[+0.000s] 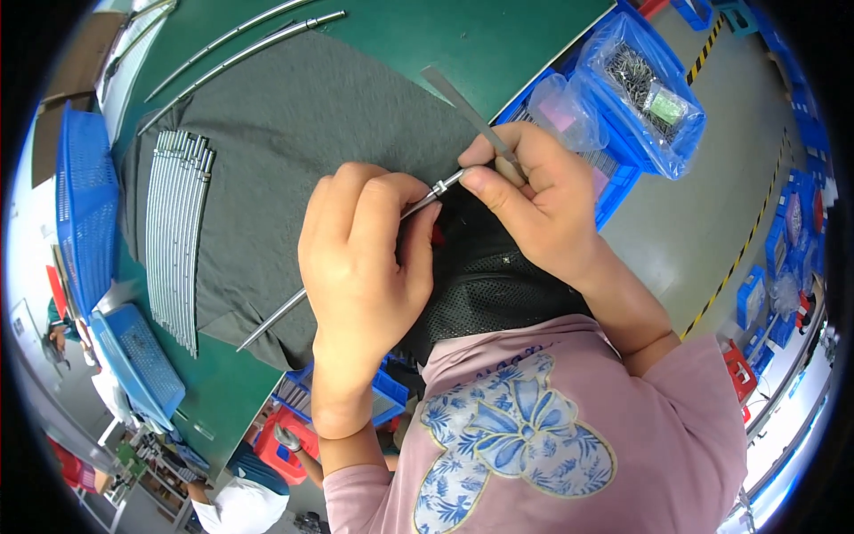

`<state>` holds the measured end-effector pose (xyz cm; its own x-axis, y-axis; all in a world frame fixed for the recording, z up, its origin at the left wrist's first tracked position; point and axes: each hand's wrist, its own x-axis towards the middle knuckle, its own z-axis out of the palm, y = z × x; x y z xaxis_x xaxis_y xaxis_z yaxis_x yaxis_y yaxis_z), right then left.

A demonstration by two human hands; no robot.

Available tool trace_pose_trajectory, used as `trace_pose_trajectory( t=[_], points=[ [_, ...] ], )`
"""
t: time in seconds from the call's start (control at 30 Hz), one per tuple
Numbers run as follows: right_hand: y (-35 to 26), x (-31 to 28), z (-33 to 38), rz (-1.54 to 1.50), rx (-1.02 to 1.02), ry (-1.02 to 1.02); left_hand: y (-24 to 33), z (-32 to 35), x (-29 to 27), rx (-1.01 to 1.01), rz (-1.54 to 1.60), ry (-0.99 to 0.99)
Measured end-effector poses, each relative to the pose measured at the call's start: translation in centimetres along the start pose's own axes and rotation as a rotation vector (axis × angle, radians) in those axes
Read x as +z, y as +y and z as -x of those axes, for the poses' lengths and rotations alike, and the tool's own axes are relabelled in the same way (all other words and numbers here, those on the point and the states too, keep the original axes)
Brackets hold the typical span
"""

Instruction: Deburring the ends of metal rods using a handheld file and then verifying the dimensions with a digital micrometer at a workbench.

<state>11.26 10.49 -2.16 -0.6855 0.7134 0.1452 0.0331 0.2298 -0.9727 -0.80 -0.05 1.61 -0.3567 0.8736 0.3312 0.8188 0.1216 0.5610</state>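
A thin metal rod [283, 317] slants across in front of me, with a small collar [439, 188] near its upper right end. My left hand [360, 254] is closed around the rod, thumb and fingers pinching it just below the collar. At that upper end, the thumb and index finger of my right hand [547, 200] meet, covering the tip. The same hand also grips a flat grey metal strip [452, 92], which sticks out up and to the left. Under both hands lies a dark grey cloth [267, 107] spread over the green table [498, 31].
A row of several similar rods [178, 240] lies on the cloth at left. Longer rods [258, 44] rest at the far side. Blue baskets [86, 205] stand at the left edge. At right, a blue bin [680, 147] holds small metal parts. Another person [245, 503] is at lower left.
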Motion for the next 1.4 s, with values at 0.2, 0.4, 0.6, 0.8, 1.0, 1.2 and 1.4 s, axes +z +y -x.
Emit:
trace_pose_trajectory(
  t=[0.2, 0.4, 0.6, 0.8, 1.0, 1.2, 1.4],
  points=[
    [0.5, 0.3, 0.1, -0.092, 0.066, -0.048, -0.7, 0.4, 0.6, 0.025, 0.02, 0.079],
    [-1.0, -0.1, 2.8, 0.042, 0.178, -0.053, -1.2, 0.7, 1.1, 0.049, 0.043, 0.153],
    [-1.0, 0.9, 4.5, 0.0, 0.196, -0.138, -1.2, 0.6, 1.2, 0.059, 0.056, 0.194],
    [-1.0, 1.9, 4.8, -0.069, 0.14, -0.053, -1.3, 0.6, 1.6, 0.097, 0.024, 0.226],
    [0.6, 1.7, 4.6, 0.359, -0.394, 0.039, -1.3, 0.6, 1.6, 0.104, 0.038, 0.243],
    [-0.5, 0.7, 5.2, 0.698, -0.383, -0.083, -1.3, 0.7, 1.7, 0.121, 0.038, 0.26],
    [-2.2, -0.2, 5.0, 0.82, -0.373, -0.175, -1.5, 0.7, 1.8, 0.13, 0.079, 0.273]
  ],
)
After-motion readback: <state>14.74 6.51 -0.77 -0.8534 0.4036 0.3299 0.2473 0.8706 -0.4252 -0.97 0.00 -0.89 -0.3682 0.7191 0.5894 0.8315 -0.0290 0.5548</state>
